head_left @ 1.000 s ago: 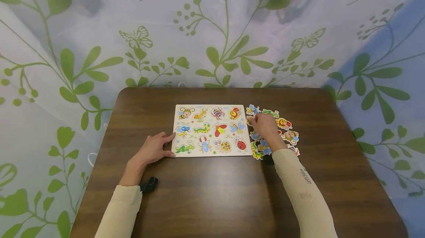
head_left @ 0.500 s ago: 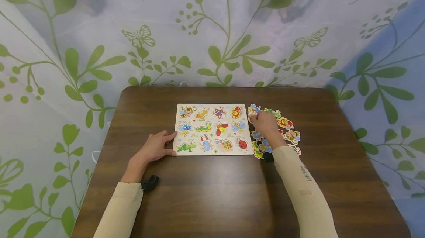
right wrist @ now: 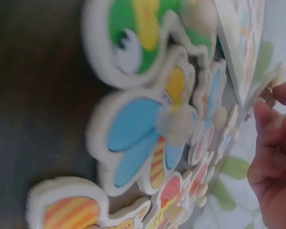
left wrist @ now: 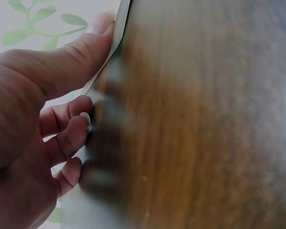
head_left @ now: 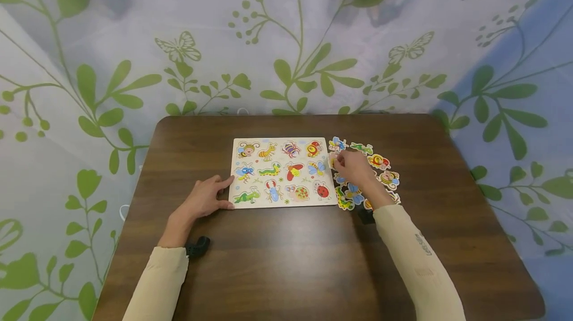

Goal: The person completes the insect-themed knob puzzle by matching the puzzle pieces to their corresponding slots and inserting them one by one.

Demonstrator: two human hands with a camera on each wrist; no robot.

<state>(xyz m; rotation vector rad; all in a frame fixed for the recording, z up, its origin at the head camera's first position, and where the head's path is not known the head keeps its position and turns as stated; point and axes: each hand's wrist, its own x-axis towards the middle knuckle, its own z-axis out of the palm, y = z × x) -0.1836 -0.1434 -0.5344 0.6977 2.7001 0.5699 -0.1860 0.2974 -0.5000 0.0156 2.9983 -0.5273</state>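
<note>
A wooden puzzle board (head_left: pixel 306 161) with printed insects lies on the table. My left hand (head_left: pixel 201 199) rests at its left side, forefinger on the edge and thumb by the near corner. In the left wrist view, the thumb (left wrist: pixel 78 59) presses along the board's edge and the other fingers bend loosely below. Just off the board's right side, my right hand (head_left: pixel 355 166) pinches a small puzzle piece (head_left: pixel 333 158) between thumb and fingertips. The right wrist view shows that piece (right wrist: pixel 269 88) nearly edge-on, its picture hidden.
Several knobbed insect pieces lie close together right of the board, among them a green caterpillar (head_left: pixel 344 200), a blue-winged insect (right wrist: pixel 133 124), a bee (head_left: pixel 389 179) and a grasshopper (head_left: pixel 361 149). Behind the brown table (head_left: pixel 277 261) hangs a leaf-patterned curtain (head_left: pixel 206 57).
The right hand has picked at the piece by the board's right side, and more of it now shows at the fingertips. The left hand has stayed at the board. The head view has shifted slightly.
</note>
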